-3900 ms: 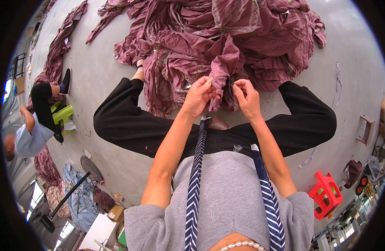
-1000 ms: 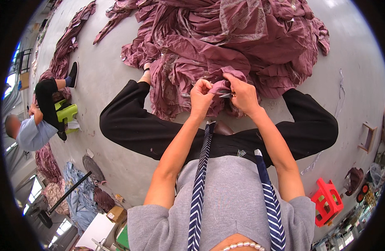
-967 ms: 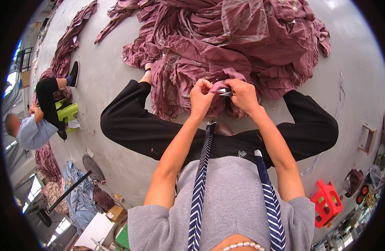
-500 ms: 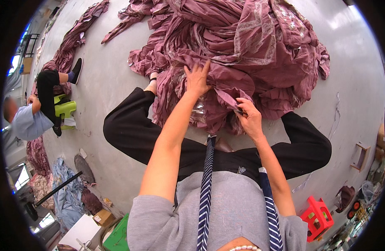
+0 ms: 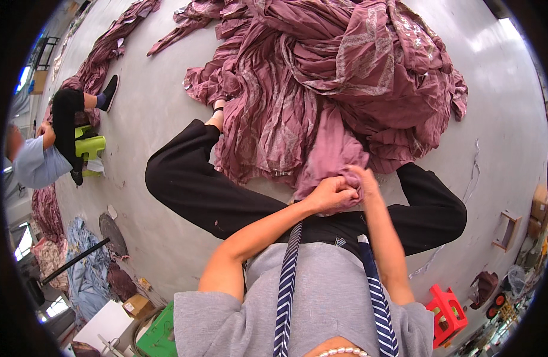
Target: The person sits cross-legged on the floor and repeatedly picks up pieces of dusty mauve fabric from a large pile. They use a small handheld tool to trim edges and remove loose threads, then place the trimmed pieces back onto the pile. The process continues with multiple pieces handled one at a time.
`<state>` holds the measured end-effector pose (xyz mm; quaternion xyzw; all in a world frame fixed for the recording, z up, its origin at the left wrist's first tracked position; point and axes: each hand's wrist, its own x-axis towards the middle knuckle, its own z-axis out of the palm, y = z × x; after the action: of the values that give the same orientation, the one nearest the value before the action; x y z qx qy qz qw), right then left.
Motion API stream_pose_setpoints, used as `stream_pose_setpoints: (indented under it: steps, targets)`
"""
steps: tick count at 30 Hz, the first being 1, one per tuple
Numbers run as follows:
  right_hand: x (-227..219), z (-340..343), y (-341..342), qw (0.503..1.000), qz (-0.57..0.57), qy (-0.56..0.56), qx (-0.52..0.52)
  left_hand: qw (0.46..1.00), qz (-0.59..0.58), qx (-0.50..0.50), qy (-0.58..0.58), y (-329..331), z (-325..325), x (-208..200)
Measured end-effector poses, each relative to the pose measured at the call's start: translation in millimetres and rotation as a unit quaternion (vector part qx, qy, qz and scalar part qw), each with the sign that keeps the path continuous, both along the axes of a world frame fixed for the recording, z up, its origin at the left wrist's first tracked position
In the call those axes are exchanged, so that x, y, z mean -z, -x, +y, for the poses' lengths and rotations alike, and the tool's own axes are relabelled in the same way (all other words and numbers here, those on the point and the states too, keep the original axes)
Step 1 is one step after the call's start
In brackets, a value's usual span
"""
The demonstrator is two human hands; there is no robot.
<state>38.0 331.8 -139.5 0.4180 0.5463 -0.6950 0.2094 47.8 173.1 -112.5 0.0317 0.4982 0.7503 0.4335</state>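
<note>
A large heap of mauve-pink fabric (image 5: pixel 369 71) with patterned lace-like bands lies on the floor in front of me, between my spread legs. One bunched fold of the cloth (image 5: pixel 333 146) runs from the heap up to my lap. My left hand (image 5: pixel 332 193) is closed on the end of this fold. Right beside it, my right hand (image 5: pixel 364 180) grips the same gathered end, its fingers partly blurred and hidden. Whether anything else sits inside the right hand, I cannot make out.
Another person in a light blue top (image 5: pixel 41 163) sits at the left on a green stool (image 5: pixel 90 146), near more mauve cloth (image 5: pixel 104 56). A red stool (image 5: pixel 446 315) stands at lower right. Blue fabric (image 5: pixel 86 268), a cardboard box (image 5: pixel 137 306) and a green crate (image 5: pixel 158 336) are at lower left.
Both hands have come back toward my lap and together, drawing a fold of mauve fabric with them. My left hand, spread flat on the heap before, has closed on the cloth.
</note>
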Motion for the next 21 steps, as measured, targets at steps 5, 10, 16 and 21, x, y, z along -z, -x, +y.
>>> stream_pose_setpoints:
  steps: [5, 10, 16, 21]
  targets:
    - [-88.0, 120.3, 101.3, 0.713, 0.295, -0.513, -0.375, 0.961, 0.220, 0.038, 0.166, 1.3, -22.7, -14.0]
    - [-121.0, 121.6, 195.7, 0.365, 0.424, -0.710, -0.427, 0.877, 0.266, 0.029, 0.400, 5.7, -58.6, 14.4]
    - [-1.1, 159.2, 178.7, 0.580, 0.172, -0.711, -0.358, 0.805, 0.332, 0.055, 0.488, 17.5, -72.0, 43.8]
    - [25.4, 169.5, 162.4, 0.628, 0.158, -0.665, -0.372, 0.701, 0.586, 0.190, 0.360, 53.7, -19.1, 65.2]
